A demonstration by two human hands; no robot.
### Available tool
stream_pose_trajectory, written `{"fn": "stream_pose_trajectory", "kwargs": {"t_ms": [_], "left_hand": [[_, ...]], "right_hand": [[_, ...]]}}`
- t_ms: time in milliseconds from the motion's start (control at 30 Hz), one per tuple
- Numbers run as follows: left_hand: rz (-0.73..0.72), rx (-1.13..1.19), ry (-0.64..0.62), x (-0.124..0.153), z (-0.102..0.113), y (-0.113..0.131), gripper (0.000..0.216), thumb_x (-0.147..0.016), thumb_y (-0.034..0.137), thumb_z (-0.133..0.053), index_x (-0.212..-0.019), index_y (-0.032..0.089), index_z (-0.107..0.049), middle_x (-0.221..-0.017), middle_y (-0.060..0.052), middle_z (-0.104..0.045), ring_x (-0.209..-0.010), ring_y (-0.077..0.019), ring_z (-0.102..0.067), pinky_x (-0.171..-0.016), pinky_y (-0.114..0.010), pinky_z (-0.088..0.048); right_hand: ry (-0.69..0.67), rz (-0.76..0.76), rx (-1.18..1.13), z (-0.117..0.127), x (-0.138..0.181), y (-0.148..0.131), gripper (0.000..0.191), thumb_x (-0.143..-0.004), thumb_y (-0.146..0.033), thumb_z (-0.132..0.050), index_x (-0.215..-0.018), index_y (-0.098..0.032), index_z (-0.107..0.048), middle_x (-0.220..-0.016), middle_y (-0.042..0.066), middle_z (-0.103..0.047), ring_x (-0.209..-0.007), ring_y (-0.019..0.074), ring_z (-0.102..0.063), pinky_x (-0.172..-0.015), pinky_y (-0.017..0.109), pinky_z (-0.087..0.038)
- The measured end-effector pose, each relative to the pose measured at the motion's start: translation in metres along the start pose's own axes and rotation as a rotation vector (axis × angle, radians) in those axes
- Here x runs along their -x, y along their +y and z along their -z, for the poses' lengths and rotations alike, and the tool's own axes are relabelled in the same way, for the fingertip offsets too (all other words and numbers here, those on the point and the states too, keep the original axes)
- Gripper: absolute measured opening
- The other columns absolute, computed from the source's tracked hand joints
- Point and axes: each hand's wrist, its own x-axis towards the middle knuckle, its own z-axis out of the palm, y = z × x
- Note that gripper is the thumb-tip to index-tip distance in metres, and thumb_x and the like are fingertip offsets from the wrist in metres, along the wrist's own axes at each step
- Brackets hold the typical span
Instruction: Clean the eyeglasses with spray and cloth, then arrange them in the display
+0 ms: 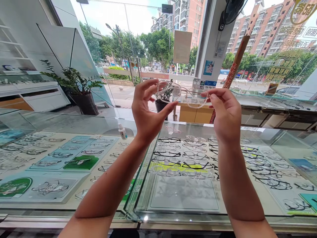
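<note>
"Eyeglasses (183,89) with clear lenses and thin pale rims; where are they?"

"Raised above the far side of the glass display counter (198,218), spread between both hands; a potted plant (160,106) shows behind the left lens."

"And the fingers?"

"Left hand (150,112): fingers bent around the left end of the frame, gripping it, thumb stretched out under the left lens; whether the thumb tip touches the rim I cannot tell. Right hand (228,114): thumb and forefinger pinched on the right end."

"What lies around them?"

"Rows of spectacle frames (170,153) in the counter, near and below; a white spray bottle (122,131) to the left of the left forearm; a green card (83,162) farther left, bearing a dark frame; trees (158,46) far off, beyond the window."
</note>
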Motion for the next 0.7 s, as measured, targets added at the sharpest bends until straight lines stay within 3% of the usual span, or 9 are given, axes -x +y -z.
{"fn": "stream_pose_trajectory", "kwargs": {"t_ms": [300,433,600,700], "left_hand": [[0.073,0.117,-0.043,0.0,-0.007,-0.019,0.075,-0.091,0.06,-0.094,-0.152,0.034,-0.058,-0.142,-0.012,-0.083,-0.128,-0.0324,-0.081,-0.098,-0.048,-0.065],[0.121,0.114,-0.174,-0.004,-0.002,-0.013,0.074,-0.086,0.055,-0.098,-0.148,0.031,-0.064,-0.135,-0.013,-0.085,-0.121,-0.0327,-0.084,-0.095,-0.047,-0.065],[0.098,0.178,-0.352,-0.007,0.005,0.001,0.074,-0.084,0.053,-0.099,-0.147,0.028,-0.068,-0.132,-0.014,-0.086,-0.127,-0.0349,-0.082,-0.098,-0.047,-0.065],[0.097,0.181,-0.395,-0.007,0.006,0.004,0.075,-0.085,0.055,-0.099,-0.148,0.028,-0.069,-0.133,-0.015,-0.085,-0.128,-0.0355,-0.082,-0.101,-0.047,-0.064]], "right_hand": [[-0.032,-0.048,-0.013,0.001,-0.004,0.015,0.022,-0.106,-0.038,-0.061,-0.111,-0.025,-0.077,-0.114,0.009,-0.081,-0.108,0.0252,-0.077,-0.098,0.046,-0.064],[-0.061,-0.064,-0.004,0.005,-0.007,0.016,0.017,-0.103,-0.037,-0.067,-0.109,-0.027,-0.078,-0.115,0.007,-0.084,-0.106,0.0227,-0.077,-0.095,0.043,-0.064],[-0.383,-0.139,-0.094,0.007,-0.008,0.012,0.023,-0.097,-0.049,-0.082,-0.095,-0.026,-0.084,-0.101,0.004,-0.086,-0.096,0.0225,-0.079,-0.09,0.043,-0.066],[-0.467,-0.174,-0.127,0.006,-0.006,0.011,0.029,-0.097,-0.053,-0.085,-0.093,-0.025,-0.085,-0.097,0.005,-0.087,-0.087,0.0208,-0.077,-0.085,0.042,-0.066]]}}
